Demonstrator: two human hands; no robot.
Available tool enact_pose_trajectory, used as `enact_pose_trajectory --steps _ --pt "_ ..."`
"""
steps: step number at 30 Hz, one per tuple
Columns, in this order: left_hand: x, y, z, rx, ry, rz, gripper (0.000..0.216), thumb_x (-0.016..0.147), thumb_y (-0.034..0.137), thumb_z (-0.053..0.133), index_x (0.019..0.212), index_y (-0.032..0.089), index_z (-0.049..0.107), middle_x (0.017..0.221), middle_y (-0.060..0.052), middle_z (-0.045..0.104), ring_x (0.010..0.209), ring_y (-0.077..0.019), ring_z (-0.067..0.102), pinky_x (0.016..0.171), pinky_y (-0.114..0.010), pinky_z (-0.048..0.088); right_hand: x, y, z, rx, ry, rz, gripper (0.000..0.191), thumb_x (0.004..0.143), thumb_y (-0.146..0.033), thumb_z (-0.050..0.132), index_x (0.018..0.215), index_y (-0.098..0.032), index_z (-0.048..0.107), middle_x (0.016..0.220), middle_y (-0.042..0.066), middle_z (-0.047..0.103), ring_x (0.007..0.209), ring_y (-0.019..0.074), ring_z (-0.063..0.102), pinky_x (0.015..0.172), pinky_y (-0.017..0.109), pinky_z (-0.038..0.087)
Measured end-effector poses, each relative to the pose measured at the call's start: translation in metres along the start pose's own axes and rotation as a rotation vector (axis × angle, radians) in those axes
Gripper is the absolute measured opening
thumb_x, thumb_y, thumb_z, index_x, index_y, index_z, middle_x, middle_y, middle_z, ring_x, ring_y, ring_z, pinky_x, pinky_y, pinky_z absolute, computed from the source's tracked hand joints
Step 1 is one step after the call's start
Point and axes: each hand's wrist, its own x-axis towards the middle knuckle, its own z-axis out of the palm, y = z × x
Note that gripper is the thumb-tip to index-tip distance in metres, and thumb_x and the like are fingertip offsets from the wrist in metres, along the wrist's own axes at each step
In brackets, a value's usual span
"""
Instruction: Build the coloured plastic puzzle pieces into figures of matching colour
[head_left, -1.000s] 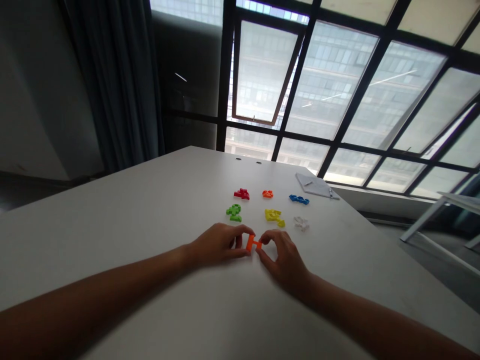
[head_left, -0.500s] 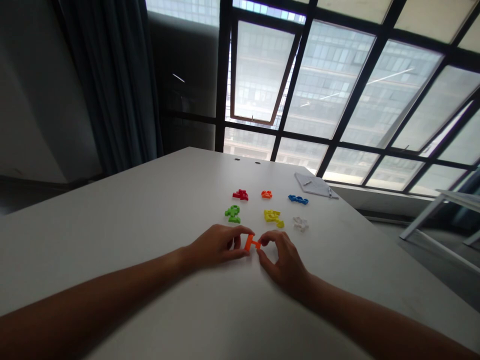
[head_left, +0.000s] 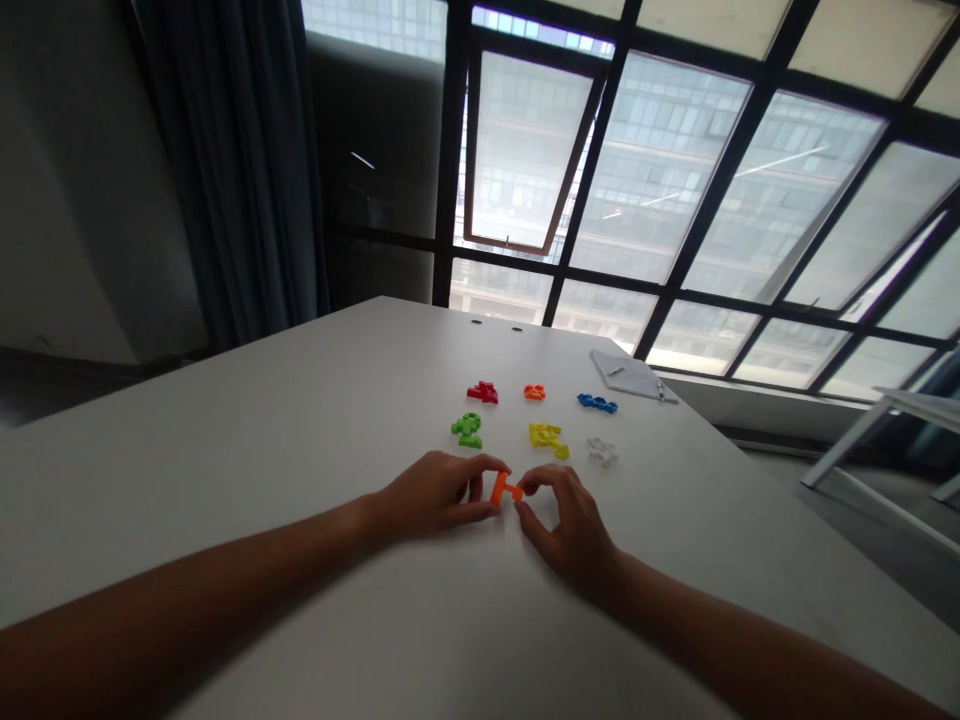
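An orange plastic piece (head_left: 500,488), shaped roughly like an H, is held just above the white table between both hands. My left hand (head_left: 439,492) pinches its wider left end between thumb and forefinger. On the opposite side, the thumb and forefinger of my right hand (head_left: 566,525) close on the smaller right end. Beyond the hands lie a green piece (head_left: 468,429), a yellow piece (head_left: 548,438) and a clear or whitish piece (head_left: 601,451). Farther back are a red piece (head_left: 483,392), another orange piece (head_left: 534,392) and a blue piece (head_left: 597,403).
The white table (head_left: 315,430) stretches back toward large windows. Papers (head_left: 634,375) with pens on them lie at its far right edge. A white-legged table (head_left: 847,440) stands off to the right, and a dark curtain (head_left: 240,180) hangs at the left.
The view has shifted very slightly. Both hands keep their pinch on the orange piece, with no clear movement of it.
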Motion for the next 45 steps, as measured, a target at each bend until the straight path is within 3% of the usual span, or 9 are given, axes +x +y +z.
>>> enact_pose_trajectory --steps 13,17,20,22,24,30,33,37,45 --pt "0.004 -0.002 0.004 0.005 0.045 -0.017 0.045 0.094 0.046 0.063 0.134 0.026 0.056 0.083 0.001 0.07 0.065 -0.0122 0.061 0.062 -0.021 0.042 0.008 0.006 -0.002 -0.047 -0.016 -0.036 0.014 0.09 -0.017 0.062 0.101 -0.023 0.058 0.088 0.003 0.065 0.082 0.0215 0.062 0.076 0.037 0.051" --pt "0.009 -0.005 0.007 -0.038 0.134 -0.088 0.052 0.093 0.047 0.064 0.138 0.028 0.05 0.08 0.004 0.07 0.063 -0.0128 0.061 0.06 -0.022 0.041 0.021 0.022 -0.013 -0.107 0.021 -0.024 0.009 0.091 -0.02 0.061 0.098 -0.023 0.058 0.089 0.004 0.067 0.083 0.0215 0.063 0.078 0.037 0.05" --pt "0.014 -0.008 0.01 0.033 0.194 -0.087 0.028 0.095 0.044 0.06 0.113 0.022 0.063 0.071 0.003 0.067 0.06 -0.0121 0.058 0.058 -0.022 0.039 0.044 0.055 -0.023 -0.198 0.08 0.074 0.005 0.092 -0.025 0.059 0.096 -0.022 0.059 0.09 0.005 0.068 0.084 0.0219 0.064 0.079 0.036 0.05" --pt "0.017 -0.009 0.014 0.126 0.154 0.025 0.022 0.095 0.04 0.059 0.086 0.02 0.065 0.065 0.003 0.064 0.056 -0.0108 0.056 0.057 -0.022 0.038 0.066 0.085 -0.025 -0.278 0.025 0.174 0.007 0.092 -0.025 0.058 0.096 -0.021 0.06 0.093 0.005 0.069 0.086 0.0217 0.065 0.082 0.035 0.049" --pt "0.022 -0.008 0.02 0.214 0.065 0.205 0.025 0.092 0.035 0.061 0.072 0.02 0.061 0.062 0.003 0.063 0.054 -0.0102 0.055 0.056 -0.022 0.038 0.087 0.116 -0.022 -0.361 -0.22 0.294 0.012 0.093 -0.022 0.054 0.101 -0.02 0.062 0.099 0.006 0.071 0.089 0.0205 0.065 0.083 0.033 0.048" --pt "0.044 0.012 0.033 0.424 -0.125 0.535 0.02 0.083 0.037 0.069 0.071 0.023 0.06 0.066 0.005 0.07 0.06 -0.0147 0.065 0.049 -0.026 0.034 0.123 0.176 0.006 -0.398 -0.459 0.338 0.014 0.082 -0.013 0.062 0.09 -0.019 0.072 0.093 0.004 0.077 0.085 0.0193 0.068 0.078 0.028 0.047" --pt "0.055 0.016 0.036 0.534 -0.179 0.633 0.017 0.083 0.041 0.071 0.078 0.027 0.063 0.074 0.006 0.073 0.067 -0.018 0.069 0.045 -0.029 0.032 0.126 0.183 0.019 -0.43 -0.48 0.35 0.016 0.082 -0.011 0.062 0.09 -0.019 0.074 0.093 0.005 0.077 0.085 0.0187 0.069 0.076 0.026 0.046" --pt "0.058 0.004 0.033 0.521 -0.268 0.693 0.012 0.087 0.024 0.066 0.079 0.023 0.058 0.087 0.004 0.075 0.079 -0.0152 0.071 0.052 -0.027 0.042 0.124 0.183 0.027 -0.486 -0.479 0.356 0.019 0.079 -0.01 0.062 0.089 -0.02 0.075 0.092 0.004 0.077 0.087 0.0193 0.069 0.074 0.025 0.044" --pt "0.021 0.001 0.02 0.302 -0.321 0.61 0.024 0.094 0.027 0.061 0.075 0.022 0.049 0.076 0.002 0.068 0.068 -0.0128 0.065 0.056 -0.023 0.043 0.116 0.157 0.019 -0.582 -0.396 0.335 0.019 0.088 -0.014 0.054 0.094 -0.017 0.072 0.096 0.01 0.073 0.09 0.0224 0.065 0.081 0.032 0.042"
